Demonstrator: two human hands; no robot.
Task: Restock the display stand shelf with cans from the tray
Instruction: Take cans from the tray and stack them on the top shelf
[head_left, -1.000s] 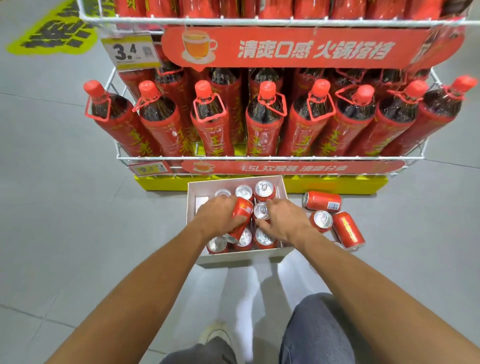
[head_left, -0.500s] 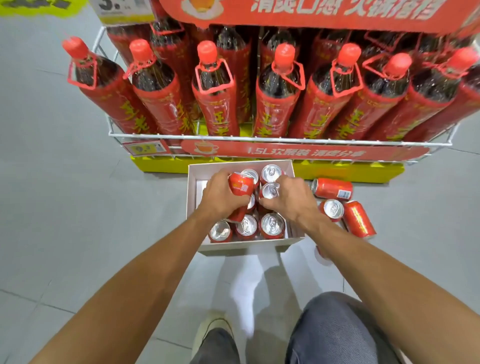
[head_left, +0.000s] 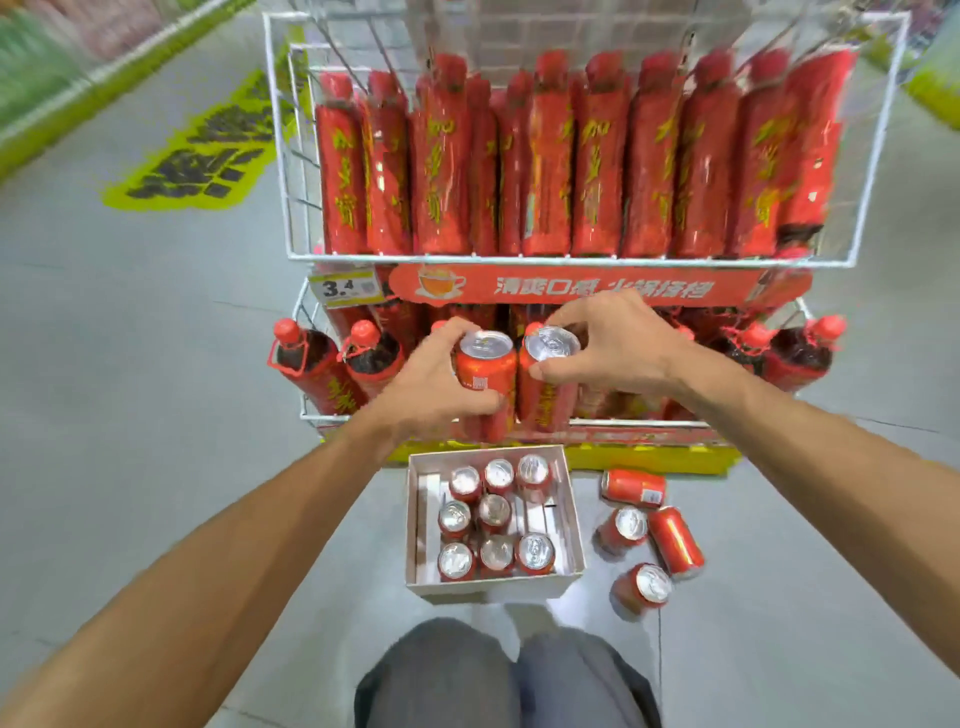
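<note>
A: Why are both hands up in front of the display stand (head_left: 540, 260)?

B: Each carries a can. The left hand (head_left: 431, 387) has its fingers wrapped round one red can (head_left: 485, 374); the right hand (head_left: 613, 348) grips another can (head_left: 548, 379) near its top, both upright, side by side.

A: And the tray (head_left: 571, 519)?

B: Below on the floor, eight cans standing inside, so plenty remains. Four loose cans (head_left: 675, 540) lie beside it.

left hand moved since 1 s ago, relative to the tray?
Yes. The left hand has lifted out of the tray with a can and is now above it, level with the display stand's lower shelf.
</note>
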